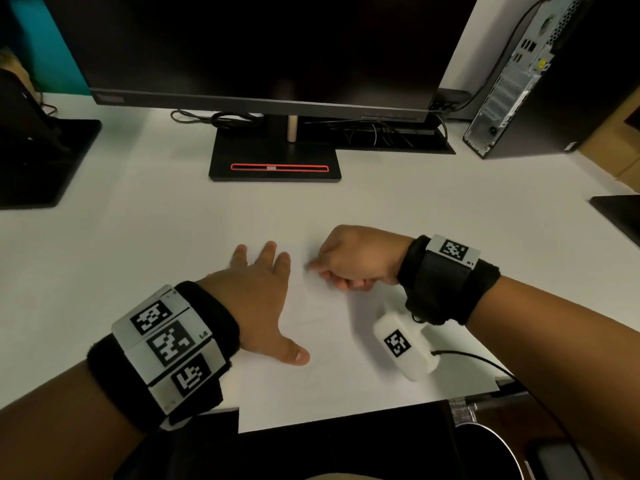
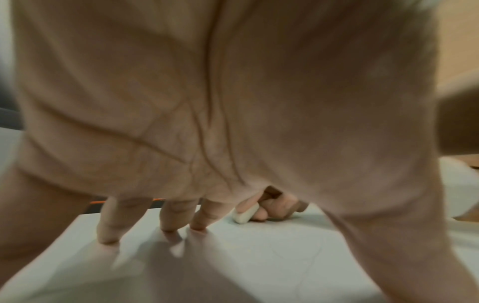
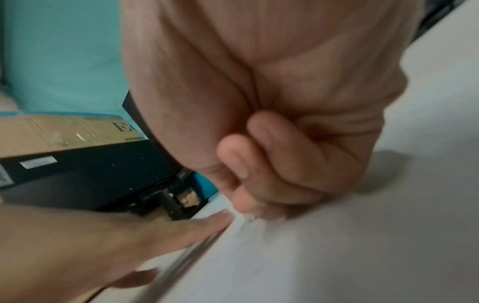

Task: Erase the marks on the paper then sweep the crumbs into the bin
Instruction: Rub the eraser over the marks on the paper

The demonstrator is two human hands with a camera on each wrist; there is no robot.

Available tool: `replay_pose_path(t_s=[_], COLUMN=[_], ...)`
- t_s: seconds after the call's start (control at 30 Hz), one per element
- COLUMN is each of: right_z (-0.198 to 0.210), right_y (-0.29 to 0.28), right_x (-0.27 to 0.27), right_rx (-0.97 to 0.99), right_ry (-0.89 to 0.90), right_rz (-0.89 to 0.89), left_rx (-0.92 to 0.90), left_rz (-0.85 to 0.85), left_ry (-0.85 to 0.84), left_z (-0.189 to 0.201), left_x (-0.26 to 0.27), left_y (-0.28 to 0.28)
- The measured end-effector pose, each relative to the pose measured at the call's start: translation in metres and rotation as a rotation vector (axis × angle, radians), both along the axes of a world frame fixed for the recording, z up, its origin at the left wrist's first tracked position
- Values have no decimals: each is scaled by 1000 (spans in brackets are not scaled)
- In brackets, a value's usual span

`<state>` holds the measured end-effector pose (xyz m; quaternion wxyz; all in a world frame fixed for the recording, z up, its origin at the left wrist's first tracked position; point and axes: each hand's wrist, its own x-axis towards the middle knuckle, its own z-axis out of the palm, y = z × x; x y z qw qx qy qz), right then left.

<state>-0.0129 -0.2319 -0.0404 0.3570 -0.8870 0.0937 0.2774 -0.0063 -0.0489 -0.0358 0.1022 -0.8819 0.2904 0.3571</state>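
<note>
Erasing step: left hand [image 1: 256,292] lying flat, fingers spread, pinning the paper [image 1: 346,341] on the near counter [image 1: 138,237], while right hand [image 1: 353,261] is pinching a white eraser [image 2: 245,215] against faint marks; next, likely more rubbing, then sweeping.

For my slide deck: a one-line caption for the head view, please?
Left hand presses the paper flat while the right hand rubs an eraser across it.

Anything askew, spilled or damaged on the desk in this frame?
Nothing stands out. The paper lies flat on the desk, its near edge overhanging slightly. The left hand presses it flat while the right hand rubs the eraser on it. Faint marks remain.
</note>
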Motion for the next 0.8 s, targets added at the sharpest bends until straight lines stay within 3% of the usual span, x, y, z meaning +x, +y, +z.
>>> replay_pose_path(t_s=[0.1, 0.2, 0.33, 0.47, 0.57, 0.7, 0.8], right_z=[2, -3, 0, -3, -1, -4, -2], right_y=[-6, 4, -7, 0, -8, -2, -8], right_x=[3, -5, -1, -9, -7, -13, -11], right_rx=[-41, -29, -45, -14, -16, -26, -31], right_ry=[-49, 4, -53, -6, -44, -4, -32], right_rz=[-47, 64, -28, 60, -7, 75, 21], left_rx=[4, 11, 15, 23, 20, 21, 23], left_rz=[-2, -2, -3, -11, -10, -9, -12], left_ry=[-2, 3, 1, -6, -6, -12, -12], left_z=[2, 2, 3, 3, 2, 1, 1], left_x=[-1, 0, -1, 0, 0, 0, 0], left_y=[0, -1, -1, -2, -2, -2, -2])
